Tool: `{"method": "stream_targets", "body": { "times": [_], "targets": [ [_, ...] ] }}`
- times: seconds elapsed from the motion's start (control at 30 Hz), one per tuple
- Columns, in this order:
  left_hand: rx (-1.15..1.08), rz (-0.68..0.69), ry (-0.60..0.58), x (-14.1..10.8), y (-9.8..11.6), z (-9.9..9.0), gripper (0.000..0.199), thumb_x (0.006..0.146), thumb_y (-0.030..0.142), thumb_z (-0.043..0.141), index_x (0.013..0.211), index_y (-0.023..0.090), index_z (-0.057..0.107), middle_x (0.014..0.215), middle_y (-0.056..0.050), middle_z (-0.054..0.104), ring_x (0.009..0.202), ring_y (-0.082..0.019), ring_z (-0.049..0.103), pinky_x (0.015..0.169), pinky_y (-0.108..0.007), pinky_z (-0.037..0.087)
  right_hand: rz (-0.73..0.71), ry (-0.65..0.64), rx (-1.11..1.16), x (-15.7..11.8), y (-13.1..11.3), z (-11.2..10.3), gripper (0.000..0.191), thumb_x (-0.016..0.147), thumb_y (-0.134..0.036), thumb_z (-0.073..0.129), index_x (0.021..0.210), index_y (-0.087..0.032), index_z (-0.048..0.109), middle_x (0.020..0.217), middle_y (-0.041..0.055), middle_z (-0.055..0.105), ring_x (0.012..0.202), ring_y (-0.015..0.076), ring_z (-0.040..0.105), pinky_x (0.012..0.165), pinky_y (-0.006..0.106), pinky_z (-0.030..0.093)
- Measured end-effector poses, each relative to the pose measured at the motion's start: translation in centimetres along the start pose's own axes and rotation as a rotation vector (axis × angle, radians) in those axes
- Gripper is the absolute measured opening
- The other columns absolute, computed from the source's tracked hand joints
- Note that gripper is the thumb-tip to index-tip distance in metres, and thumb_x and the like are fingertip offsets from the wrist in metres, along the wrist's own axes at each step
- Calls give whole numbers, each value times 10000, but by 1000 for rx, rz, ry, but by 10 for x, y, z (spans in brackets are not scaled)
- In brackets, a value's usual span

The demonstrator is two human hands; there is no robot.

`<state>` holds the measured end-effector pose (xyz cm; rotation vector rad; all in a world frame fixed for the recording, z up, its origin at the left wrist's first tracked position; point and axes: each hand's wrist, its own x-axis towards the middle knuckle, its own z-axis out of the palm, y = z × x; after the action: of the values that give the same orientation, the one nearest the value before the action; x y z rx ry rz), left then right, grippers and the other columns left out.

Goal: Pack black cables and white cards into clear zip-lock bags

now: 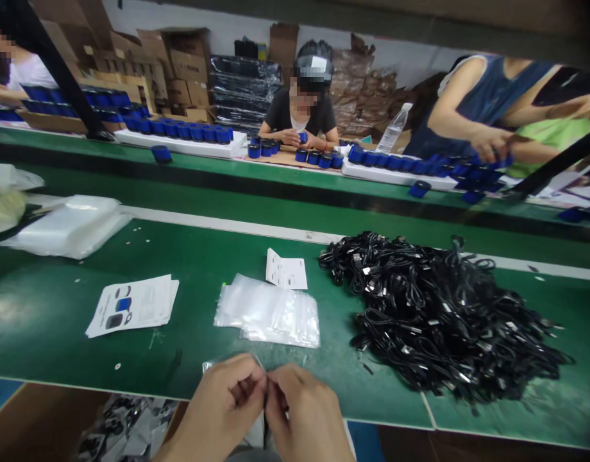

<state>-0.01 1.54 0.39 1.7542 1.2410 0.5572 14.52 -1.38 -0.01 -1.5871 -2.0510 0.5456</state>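
Observation:
At the table's near edge, my left hand (227,401) and my right hand (304,407) meet with thumbs and fingertips pinched together. A clear plastic bag (207,366) shows partly behind my left hand, and the fingers of both hands close on its edge; most of it is hidden. Just beyond them lies a stack of flat clear plastic bags (276,314), with a folded printed leaflet (292,273) behind it. To the left is a pile of printed sheets (136,305). A large heap of black cables (434,314) with metal plugs spreads to the right.
A thick plastic-wrapped bundle (78,221) lies at the far left of the green table (189,372). Below the near edge, a cardboard box (49,417) holds small bagged items. Across the belt, several people handle blue round items (199,133); a bottle (395,128) stands there.

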Motion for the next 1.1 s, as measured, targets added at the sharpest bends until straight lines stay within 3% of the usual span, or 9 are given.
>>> {"method": "stream_targets", "body": {
  "times": [0.13, 0.27, 0.37, 0.47, 0.53, 0.63, 0.87, 0.93, 1.1],
  "targets": [
    [24, 1, 74, -2, -4, 4, 189, 708, 114, 460, 558, 203, 388, 553, 56, 408, 494, -98, 432, 471, -187, 311, 98, 26, -139, 1, 0, -4, 185, 784, -96, 444, 677, -192, 561, 612, 14, 608, 547, 163, 590, 502, 259, 286],
    [-40, -47, 55, -2, -2, 0, 177, 668, 111, 450, 549, 212, 366, 526, 62, 380, 495, -106, 411, 467, -201, 289, 167, -124, 65, 17, -1, -32, 185, 798, -87, 439, 716, -195, 566, 596, -15, 603, 548, 140, 573, 532, 226, 358],
    [-91, -75, 3, -1, 2, -4, 170, 685, 116, 445, 565, 213, 376, 536, 59, 392, 506, -110, 419, 475, -203, 299, 136, -43, 197, 53, 2, -54, 186, 908, -210, 403, 983, -185, 571, 830, 33, 651, 765, 166, 615, 693, 264, 451],
    [-84, -62, 18, 0, 4, -4, 175, 676, 110, 452, 553, 213, 382, 527, 59, 390, 494, -110, 410, 464, -204, 291, 66, -14, 7, 100, 10, -60, 512, 827, -343, 592, 1259, -110, 449, 1206, 171, 546, 1118, 265, 514, 901, 383, 421],
    [-82, -52, 55, 0, 4, -3, 183, 667, 112, 453, 542, 217, 371, 508, 64, 373, 471, -107, 391, 450, -207, 277, 50, -57, -39, 125, 17, -55, 643, 761, -312, 679, 1304, -79, 424, 1243, 197, 524, 1161, 288, 492, 945, 399, 394],
    [-58, -46, 53, 0, 3, -2, 188, 672, 111, 448, 548, 220, 359, 503, 67, 371, 467, -109, 395, 456, -207, 284, 43, -89, -54, 140, 24, -46, 592, 740, -222, 695, 1277, -101, 477, 1181, 171, 591, 1107, 281, 549, 915, 378, 410],
    [-36, -65, -9, -1, 1, -6, 193, 726, 136, 451, 570, 219, 373, 523, 59, 413, 497, -119, 440, 484, -214, 308, 61, -86, 11, 140, 36, -48, 107, 784, -179, 613, 858, -168, 688, 836, 70, 717, 826, 252, 663, 728, 312, 453],
    [-48, -92, -26, -1, 2, -8, 203, 767, 176, 451, 583, 220, 377, 515, 62, 416, 495, -122, 455, 480, -214, 316, 80, -48, 47, 138, 40, -54, 148, 810, -179, 558, 720, -173, 674, 737, 54, 705, 752, 234, 662, 693, 303, 458],
    [-271, -266, -61, 2, 7, -9, 195, 855, 326, 435, 690, 222, 428, 528, 55, 545, 446, -121, 536, 451, -209, 400, 128, 209, 178, 85, 24, -65, 232, 901, -296, 437, 803, -185, 616, 1168, 122, 614, 1096, 243, 561, 920, 375, 415]
  ]
}}
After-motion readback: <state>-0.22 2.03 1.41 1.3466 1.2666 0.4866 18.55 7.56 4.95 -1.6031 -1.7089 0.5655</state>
